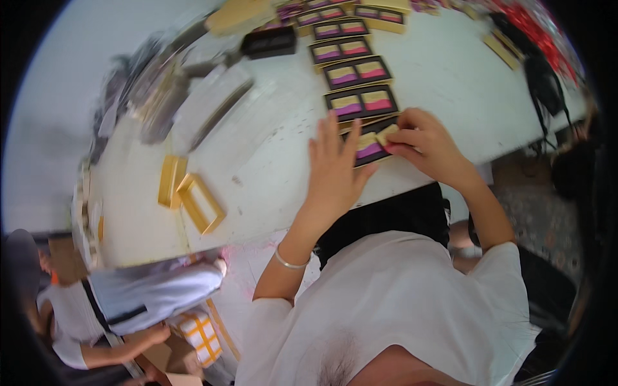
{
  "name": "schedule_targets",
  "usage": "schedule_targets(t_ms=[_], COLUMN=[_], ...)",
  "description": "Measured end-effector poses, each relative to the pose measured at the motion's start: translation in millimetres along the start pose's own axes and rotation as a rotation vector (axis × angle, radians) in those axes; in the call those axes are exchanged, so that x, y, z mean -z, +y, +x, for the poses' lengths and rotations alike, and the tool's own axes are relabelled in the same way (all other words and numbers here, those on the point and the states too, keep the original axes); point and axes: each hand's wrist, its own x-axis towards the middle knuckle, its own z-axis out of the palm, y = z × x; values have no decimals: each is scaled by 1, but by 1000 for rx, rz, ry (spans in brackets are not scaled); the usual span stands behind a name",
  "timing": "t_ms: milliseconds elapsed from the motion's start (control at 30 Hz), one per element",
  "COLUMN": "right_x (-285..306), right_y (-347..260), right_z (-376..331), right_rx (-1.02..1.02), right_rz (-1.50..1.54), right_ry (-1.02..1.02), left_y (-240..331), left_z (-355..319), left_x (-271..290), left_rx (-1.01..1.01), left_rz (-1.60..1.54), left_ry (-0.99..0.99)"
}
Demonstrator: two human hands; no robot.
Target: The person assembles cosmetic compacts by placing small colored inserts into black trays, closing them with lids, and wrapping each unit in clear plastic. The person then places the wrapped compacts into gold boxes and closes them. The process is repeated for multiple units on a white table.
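Close to the table's front edge lies a gold box with a black insert (358, 161). A gold-and-purple packet (368, 147) sits in its left slot. My right hand (428, 145) pinches a gold-and-pink packet (387, 135) over the right slot. With fingers spread, my left hand (335, 164) rests at the box's left side, its fingertips near the far rim. Directly beyond is another such box (360, 101), filled with one purple and one pink packet. Several more filled boxes (357, 72) run away from me in a column.
Two empty gold box frames (201, 202) lie at the left. Farther back are clear plastic-wrapped stacks (209, 106) and a black tray (269, 42). Red shiny packets (531, 32) and a black strapped item (544, 83) lie far right. Another person (122, 309) handles cartons at lower left.
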Motion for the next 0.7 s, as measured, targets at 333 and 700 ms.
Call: schedule_targets(t_ms=[333, 700], right_x=[1, 4], right_y=[14, 54], right_z=[-12, 0], right_rx=[69, -151], right_rz=[-24, 155], right_ry=[49, 104], left_y=[10, 15], left_z=[8, 35], left_x=[8, -1], left_rx=[79, 52], left_rz=[-18, 33], left_ry=[-143, -249])
